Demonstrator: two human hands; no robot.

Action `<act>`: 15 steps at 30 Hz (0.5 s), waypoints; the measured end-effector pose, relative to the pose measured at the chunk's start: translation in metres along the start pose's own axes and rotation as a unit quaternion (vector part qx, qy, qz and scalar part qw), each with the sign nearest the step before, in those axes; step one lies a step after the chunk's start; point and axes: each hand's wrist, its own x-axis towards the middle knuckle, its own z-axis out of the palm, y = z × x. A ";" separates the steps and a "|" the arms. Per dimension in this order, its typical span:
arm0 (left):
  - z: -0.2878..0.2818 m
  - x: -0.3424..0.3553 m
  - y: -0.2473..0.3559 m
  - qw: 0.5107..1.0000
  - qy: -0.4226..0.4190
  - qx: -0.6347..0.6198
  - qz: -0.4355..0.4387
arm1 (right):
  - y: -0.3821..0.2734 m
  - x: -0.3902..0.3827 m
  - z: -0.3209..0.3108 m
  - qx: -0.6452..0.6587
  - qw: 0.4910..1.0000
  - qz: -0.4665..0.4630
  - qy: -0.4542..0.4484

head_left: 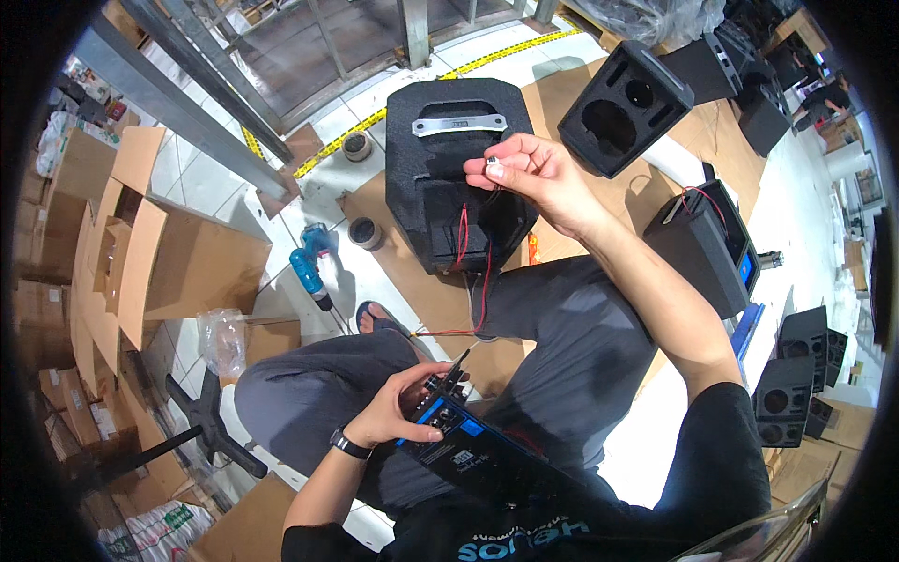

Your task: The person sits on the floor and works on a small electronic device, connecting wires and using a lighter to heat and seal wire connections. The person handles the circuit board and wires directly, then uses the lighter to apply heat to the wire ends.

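My right hand (pixel 543 178) is raised over a black speaker cabinet (pixel 407 201). Its thumb and fingertips pinch a small white connector (pixel 493 161), with dark wire hanging below. The cabinet has a silver handle (pixel 459 125) and a recess from which red wires (pixel 463 234) come out; one runs down toward my foot. In my lap, my left hand (pixel 398 412) grips a black amplifier panel (pixel 459 454) with knobs and blue markings, fingers closed round its edge. The panel's lower end blends into my dark shirt.
A teal cordless drill (pixel 309 272) lies on the tiles left of the cabinet, near two small round pots (pixel 365 233). Open cardboard boxes (pixel 197 262) stand at left. More speaker cabinets (pixel 627 108) are at right, one with wires (pixel 698 244). A black stand base (pixel 211 421) sits lower left.
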 end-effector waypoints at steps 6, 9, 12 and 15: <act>-0.006 0.007 0.003 1.000 -0.025 -0.013 0.003 | 0.001 0.003 0.005 0.006 1.000 -0.006 -0.009; -0.008 0.011 0.004 1.000 -0.011 -0.012 -0.003 | 0.001 0.004 0.006 0.009 1.000 -0.007 -0.021; -0.009 0.015 0.005 1.000 0.012 0.000 -0.023 | 0.003 0.007 0.007 0.012 0.999 -0.007 -0.033; -0.014 0.019 0.007 1.000 -0.001 -0.009 -0.012 | 0.005 0.008 0.007 0.015 0.999 -0.013 -0.043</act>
